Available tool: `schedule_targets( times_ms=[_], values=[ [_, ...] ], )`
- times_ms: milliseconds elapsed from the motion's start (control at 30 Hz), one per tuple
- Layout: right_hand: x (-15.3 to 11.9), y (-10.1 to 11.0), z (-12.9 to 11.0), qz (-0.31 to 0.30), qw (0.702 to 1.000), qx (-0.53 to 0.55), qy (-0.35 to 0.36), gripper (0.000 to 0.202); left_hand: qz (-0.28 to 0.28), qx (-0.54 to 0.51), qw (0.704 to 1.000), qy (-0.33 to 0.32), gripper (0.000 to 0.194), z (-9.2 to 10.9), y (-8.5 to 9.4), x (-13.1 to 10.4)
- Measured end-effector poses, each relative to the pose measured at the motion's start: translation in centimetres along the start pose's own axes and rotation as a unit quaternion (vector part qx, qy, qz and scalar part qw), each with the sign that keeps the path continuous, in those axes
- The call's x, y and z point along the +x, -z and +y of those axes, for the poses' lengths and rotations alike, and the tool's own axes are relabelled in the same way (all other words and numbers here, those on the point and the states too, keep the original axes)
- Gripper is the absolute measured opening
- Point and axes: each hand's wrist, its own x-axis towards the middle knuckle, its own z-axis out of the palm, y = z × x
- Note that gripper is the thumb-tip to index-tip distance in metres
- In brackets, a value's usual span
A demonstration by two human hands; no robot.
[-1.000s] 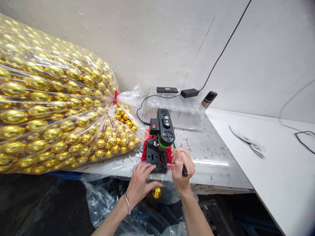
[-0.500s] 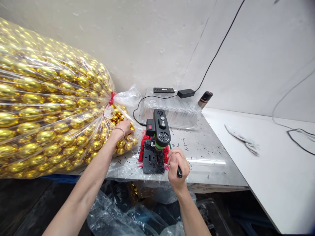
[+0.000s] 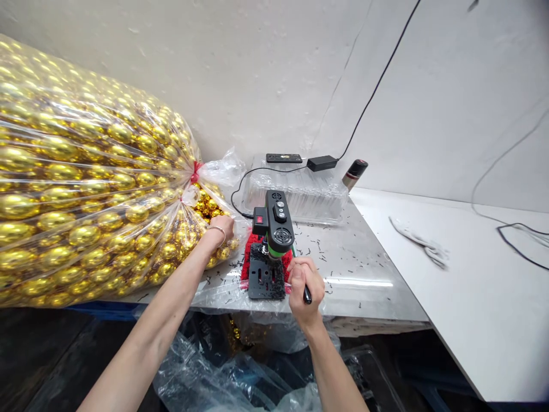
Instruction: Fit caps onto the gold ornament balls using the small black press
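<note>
My left hand [image 3: 223, 228] is curled at the opening of a small clear bag of shiny gold balls [image 3: 210, 204]; its fingertips are turned away, and what they hold is hidden. My right hand [image 3: 305, 286] is wrapped around a thin stick-like tool with a black end [image 3: 307, 295]; its greenish shaft shows above the fist. Just left of that hand stands a black device [image 3: 279, 220] with round vents, buttons and a green ring, above a slotted black plate [image 3: 261, 280]. Red material [image 3: 247, 260] strewn with black bits lies under the plate.
A huge clear sack of gold balls [image 3: 77, 171] fills the left. Behind the device sit a clear plastic tray [image 3: 300, 197], a power adapter [image 3: 321, 163] and a black-capped bottle [image 3: 355, 173]. Gloves [image 3: 422, 243] lie on the white table [image 3: 472, 297]. Plastic sheeting [image 3: 231, 372] hangs below.
My left hand has shifted slightly right and its fingers have curled in over the gold balls. My right hand keeps its grip on the black-ended tool beside the device.
</note>
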Motion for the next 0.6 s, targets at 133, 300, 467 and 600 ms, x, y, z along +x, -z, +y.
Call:
schedule_targets(
  times_ms=[133,300,467,600],
  values=[
    [0.1,0.1,0.0,-0.012,1.0,-0.002,0.001,0.025,0.04,-0.084,0.996,0.006,0.029,-1.4,1.5,-0.9],
    [0.1,0.1,0.0,-0.004,1.0,-0.001,0.007,0.025,0.064,-0.623,0.779,0.033,0.029,-3.4,3.2,-3.4],
    [0.1,0.0,-0.1,-0.005,1.0,0.0,0.009,0.027,0.021,-0.809,0.583,0.072,0.019,-2.7,3.1,-8.2],
    [0.2,0.1,-0.1,-0.005,1.0,0.004,0.013,0.027,-0.056,-0.856,0.505,0.094,0.016,-0.3,1.0,-11.7]
  ],
)
